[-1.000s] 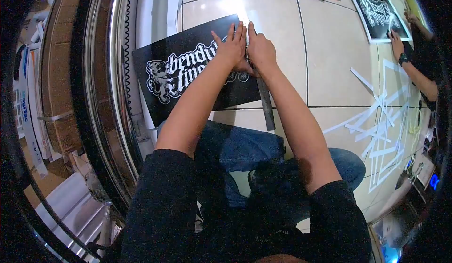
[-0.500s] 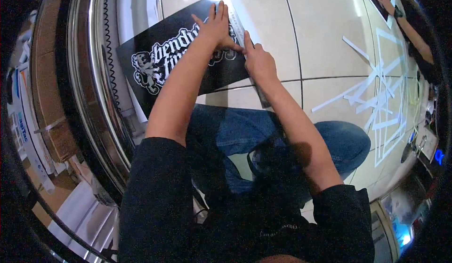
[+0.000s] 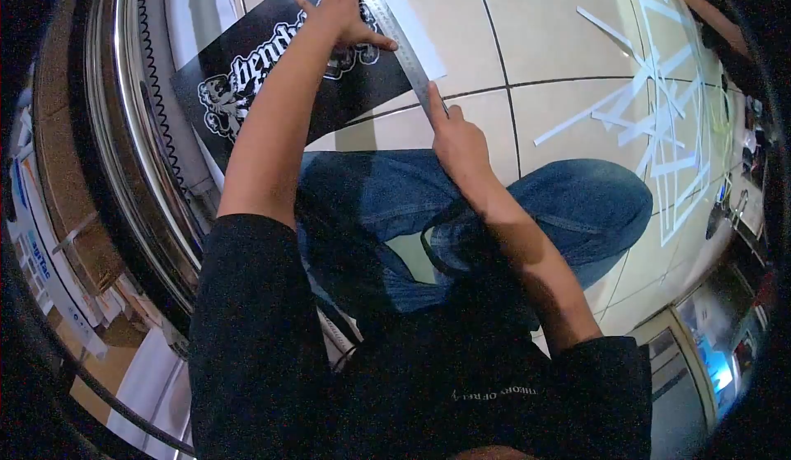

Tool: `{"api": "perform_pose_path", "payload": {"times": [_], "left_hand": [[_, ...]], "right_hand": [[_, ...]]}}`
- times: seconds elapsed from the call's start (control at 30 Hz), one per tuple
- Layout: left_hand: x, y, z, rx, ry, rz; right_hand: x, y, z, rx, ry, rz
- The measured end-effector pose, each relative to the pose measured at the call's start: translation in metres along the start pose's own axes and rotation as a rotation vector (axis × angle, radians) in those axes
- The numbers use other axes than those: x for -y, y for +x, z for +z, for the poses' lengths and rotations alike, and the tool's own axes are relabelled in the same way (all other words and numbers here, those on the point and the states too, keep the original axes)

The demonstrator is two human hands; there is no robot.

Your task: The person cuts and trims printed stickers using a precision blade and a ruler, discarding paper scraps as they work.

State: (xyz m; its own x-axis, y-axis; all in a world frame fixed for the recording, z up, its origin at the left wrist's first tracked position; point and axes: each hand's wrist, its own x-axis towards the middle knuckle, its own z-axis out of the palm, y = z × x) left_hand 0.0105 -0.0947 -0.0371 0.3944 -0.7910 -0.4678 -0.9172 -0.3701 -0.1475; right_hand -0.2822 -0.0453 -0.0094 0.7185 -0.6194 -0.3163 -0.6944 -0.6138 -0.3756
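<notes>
A black sheet (image 3: 362, 102) with white gothic lettering and ornate figures lies on the tiled floor. My left hand (image 3: 336, 22) presses flat on it with fingers spread, its thumb reaching onto a steel ruler (image 3: 404, 44) along the sheet's right edge. My right hand (image 3: 461, 143) is at the ruler's near end, index finger stretched forward. It is closed around a slim dark cutter knife (image 3: 446, 113), mostly hidden by the fingers. A white margin (image 3: 424, 52) shows to the right of the ruler.
Loose white strips (image 3: 651, 114) lie heaped on the floor at right. Another person's arm (image 3: 709, 11) reaches in at upper right. A metal rail (image 3: 132, 89) and cardboard boxes (image 3: 70, 180) stand at left. My crossed legs (image 3: 387, 200) are close below the sheet.
My right hand has slid toward me along the ruler to its near end. My left hand stays spread on the sheet. The whole view has shifted, so the sheet appears farther up and left.
</notes>
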Motion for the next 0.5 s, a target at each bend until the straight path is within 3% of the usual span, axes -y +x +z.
{"api": "perform_pose_path", "payload": {"times": [0.17, 0.4, 0.47, 0.5], "left_hand": [[0.002, 0.003, 0.007, -0.026, -0.016, 0.012], [-0.003, -0.005, -0.002, -0.052, -0.068, -0.006], [-0.002, -0.005, -0.008, -0.041, -0.063, -0.012], [-0.003, -0.007, -0.009, -0.013, -0.055, 0.000]], "right_hand": [[-0.009, -0.029, -0.002, 0.100, 0.020, 0.019], [-0.009, -0.012, -0.013, 0.162, 0.049, 0.111], [-0.013, 0.012, -0.012, -0.193, 0.265, 0.046], [-0.008, 0.032, -0.021, -0.191, 0.262, 0.034]]}}
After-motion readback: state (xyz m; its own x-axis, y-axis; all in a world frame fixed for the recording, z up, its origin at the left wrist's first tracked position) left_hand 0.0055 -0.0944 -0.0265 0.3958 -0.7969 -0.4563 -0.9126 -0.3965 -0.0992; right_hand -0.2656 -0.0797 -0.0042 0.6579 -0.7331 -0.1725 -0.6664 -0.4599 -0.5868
